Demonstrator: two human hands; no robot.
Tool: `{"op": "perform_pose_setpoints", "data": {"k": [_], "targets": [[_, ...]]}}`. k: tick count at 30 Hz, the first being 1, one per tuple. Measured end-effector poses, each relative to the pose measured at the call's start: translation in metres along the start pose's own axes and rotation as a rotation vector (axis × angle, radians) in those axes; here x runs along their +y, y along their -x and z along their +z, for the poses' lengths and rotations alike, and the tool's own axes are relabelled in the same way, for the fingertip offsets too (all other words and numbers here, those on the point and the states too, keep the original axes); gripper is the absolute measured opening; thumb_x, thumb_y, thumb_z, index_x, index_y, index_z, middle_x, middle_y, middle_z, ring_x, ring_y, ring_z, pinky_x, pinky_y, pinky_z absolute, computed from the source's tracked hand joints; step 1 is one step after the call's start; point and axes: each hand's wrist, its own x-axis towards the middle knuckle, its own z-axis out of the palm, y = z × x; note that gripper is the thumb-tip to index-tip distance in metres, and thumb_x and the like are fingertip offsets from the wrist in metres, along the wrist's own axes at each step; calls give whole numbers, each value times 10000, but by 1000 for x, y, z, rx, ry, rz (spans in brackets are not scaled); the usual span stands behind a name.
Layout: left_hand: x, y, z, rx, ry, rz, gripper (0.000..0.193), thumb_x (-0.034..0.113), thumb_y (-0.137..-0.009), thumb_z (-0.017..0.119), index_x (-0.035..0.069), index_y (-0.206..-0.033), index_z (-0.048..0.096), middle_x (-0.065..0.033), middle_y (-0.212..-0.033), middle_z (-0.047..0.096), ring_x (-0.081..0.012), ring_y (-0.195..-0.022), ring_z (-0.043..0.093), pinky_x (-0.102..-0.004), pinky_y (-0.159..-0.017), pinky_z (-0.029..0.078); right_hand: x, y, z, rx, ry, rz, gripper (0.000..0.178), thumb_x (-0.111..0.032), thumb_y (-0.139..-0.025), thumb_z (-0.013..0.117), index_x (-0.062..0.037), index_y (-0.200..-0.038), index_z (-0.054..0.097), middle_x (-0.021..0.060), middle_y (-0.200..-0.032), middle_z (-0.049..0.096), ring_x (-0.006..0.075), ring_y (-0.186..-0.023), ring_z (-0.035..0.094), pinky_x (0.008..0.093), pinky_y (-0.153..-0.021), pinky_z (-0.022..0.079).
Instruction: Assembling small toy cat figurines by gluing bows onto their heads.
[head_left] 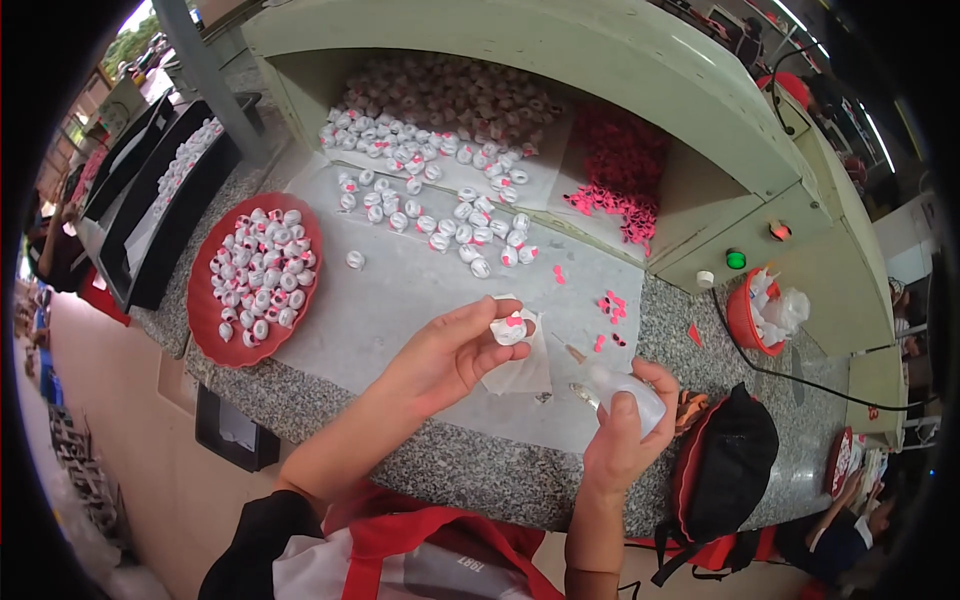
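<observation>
My left hand (445,350) pinches a small white rounded piece with a pink bow (509,330) between thumb and fingers, above a small square of pale paper (525,372). Wrapped in my right hand (620,445) is a translucent squeeze bottle (630,400), its thin tip angled up and left, apart from the piece. Several similar white pieces (480,230) lie loose on the white sheet (320,300) beyond my hands. Small pink bows (612,305) are scattered to the right, with a heap of pink bows (605,205) behind them.
A scalloped red dish (203,300) full of white pieces stands at the left, near black trays (130,235). The pale green cabinet (690,110) arches over the back. At the right are a red bucket (742,310), a black cable (740,355) and a black bag (735,455).
</observation>
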Motion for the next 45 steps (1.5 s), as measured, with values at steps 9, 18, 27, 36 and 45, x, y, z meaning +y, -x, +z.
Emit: {"op": "perform_pose_setpoints", "data": {"k": [9,18,27,36,45], "targets": [[-21,12,5,-1,-735,493,374,-98,-744,566,-30,-1107,510,-93,-995,534,-169,-932,555,-238,-790,482,-20,20,-1,-244,387,-413,266,-36,-655,632,15,-894,527,112,-759,593,169,-636,587,251,-551,462],[-24,13,9,6,-739,537,333,-121,-739,554,-43,-1061,529,-101,-1041,504,-175,-928,555,-260,-796,496,-17,14,2,-285,361,-501,254,-26,-659,621,29,-885,519,109,-658,586,175,-496,562,248,-459,440],[-25,12,7,-8,-805,577,333,-132,-730,555,-61,-1055,527,-123,-1015,504,-197,-918,558,-284,-792,507,-16,13,4,-306,376,-505,250,-28,-660,618,29,-881,516,107,-651,584,180,-502,567,252,-456,443],[-23,14,9,4,-918,608,338,-154,-719,546,-81,-1048,526,-136,-1006,493,-214,-919,556,-300,-789,517,-18,13,3,-315,373,-524,245,-15,-656,616,32,-874,515,103,-681,590,185,-492,562,261,-449,444],[-22,13,9,36,-930,590,334,-156,-709,553,-78,-1034,541,-136,-1014,499,-207,-923,554,-286,-793,508,-23,12,-2,-370,434,-506,239,-7,-651,620,26,-866,520,101,-715,603,204,-508,570,269,-466,455]]}}
